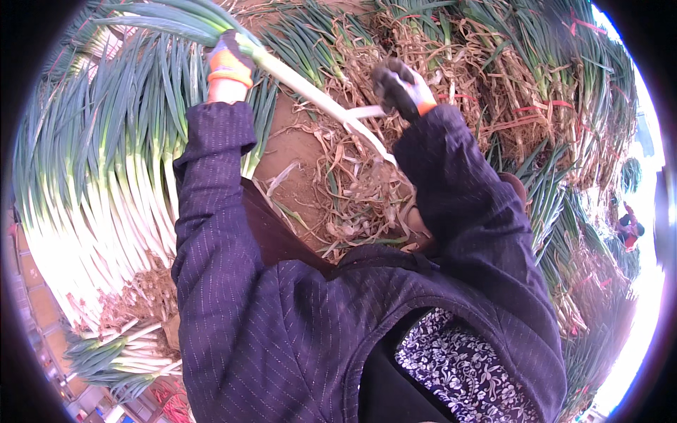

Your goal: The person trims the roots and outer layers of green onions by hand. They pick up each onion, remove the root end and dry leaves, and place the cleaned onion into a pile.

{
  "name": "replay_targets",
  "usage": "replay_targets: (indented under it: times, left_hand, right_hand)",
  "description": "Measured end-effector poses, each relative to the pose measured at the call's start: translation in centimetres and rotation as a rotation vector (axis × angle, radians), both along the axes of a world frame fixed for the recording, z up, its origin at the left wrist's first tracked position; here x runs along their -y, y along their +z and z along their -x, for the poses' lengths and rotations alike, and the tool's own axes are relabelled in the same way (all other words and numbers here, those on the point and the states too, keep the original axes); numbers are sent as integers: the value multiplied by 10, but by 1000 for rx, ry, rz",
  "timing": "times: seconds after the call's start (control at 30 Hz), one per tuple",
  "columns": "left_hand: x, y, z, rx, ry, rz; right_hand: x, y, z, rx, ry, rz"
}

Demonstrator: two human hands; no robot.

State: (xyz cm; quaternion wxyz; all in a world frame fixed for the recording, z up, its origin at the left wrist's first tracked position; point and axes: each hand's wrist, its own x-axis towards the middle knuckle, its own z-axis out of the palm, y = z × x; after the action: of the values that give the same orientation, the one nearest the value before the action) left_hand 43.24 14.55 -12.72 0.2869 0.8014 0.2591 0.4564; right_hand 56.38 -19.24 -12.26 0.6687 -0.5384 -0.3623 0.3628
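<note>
My left hand (231,58), in an orange-cuffed work glove, is closed around a long green onion (312,95) where its green leaves meet the white stalk. The stalk slants down to the right, its lower end near my right sleeve. My right hand (399,87), in a dirt-darkened glove, is raised to the right of the stalk with its fingers curled. A pale strip of peeled layer (367,111) reaches from the stalk towards that hand; whether the fingers grip it cannot be told.
Cleaned green onions (121,180) lie in a large row at left, roots towards me. Peeled dry leaves (359,206) litter the soil before me. Unpeeled bundles (508,79) tied with red bands stand at right. Smaller green onions (132,354) lie lower left. Another person (629,230) is far off at right.
</note>
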Motion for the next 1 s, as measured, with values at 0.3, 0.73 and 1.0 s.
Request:
replay_targets:
  times: [0.3,0.73,1.0]
  left_hand:
    - [-68,-1,43,24,-231,300]
    - [-15,22,16,740,-650,1211]
    - [66,-9,-40,463,-712,1421]
  right_hand:
    - [139,-79,-31,794,-49,837]
    - [71,-48,103,-27,271,373]
    - [26,-40,111,-26,-1,222]
